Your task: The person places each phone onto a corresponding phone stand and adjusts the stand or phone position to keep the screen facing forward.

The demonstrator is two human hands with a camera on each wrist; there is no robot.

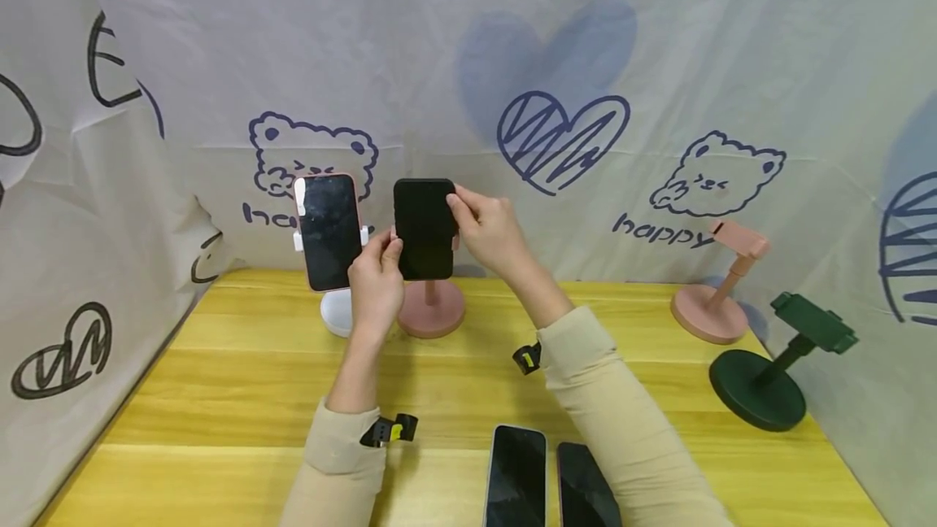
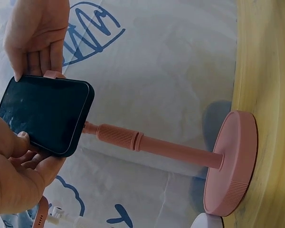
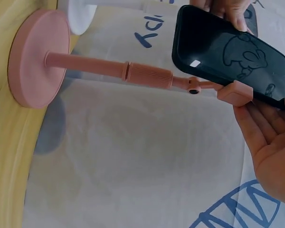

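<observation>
Pink stand point(image 1: 430, 311), head view: the unit stands upright on the tabletop point(image 1: 234, 397), with the black phone point(image 1: 424, 230) held upright at its top. The left hand point(image 1: 376, 279) pinches the phone low on its left edge; the right hand point(image 1: 489, 226) grips the right edge near the upper corner, thumb at the front. Just left, the white stand point(image 1: 337, 314) carries a red-rimmed phone point(image 1: 329, 234), clamped at both sides. A pale-rimmed phone point(image 1: 516, 474) and another phone point(image 1: 586, 486) lie nearer the person. At far right stand a second pink stand point(image 1: 710, 314) and a green stand point(image 1: 758, 390), neither loaded. Step in hand, as judged: fitting the black phone into the holder.

Left wrist view: the left hand's thumb bears on the phone's front, with fingers behind. A pink clamp point(image 2: 53, 74) shows at the opposite edge, beside the right hand's fingers.

Right wrist view: the same clamp lies along the phone's edge; the right hand's fingers reach behind the phone, just beside it. Seating at the left edge cannot be confirmed.

Next move, as judged: verify that both edges are captured, support the phone while checking, then release one hand at a time. Premature release could let the phone slip.
</observation>
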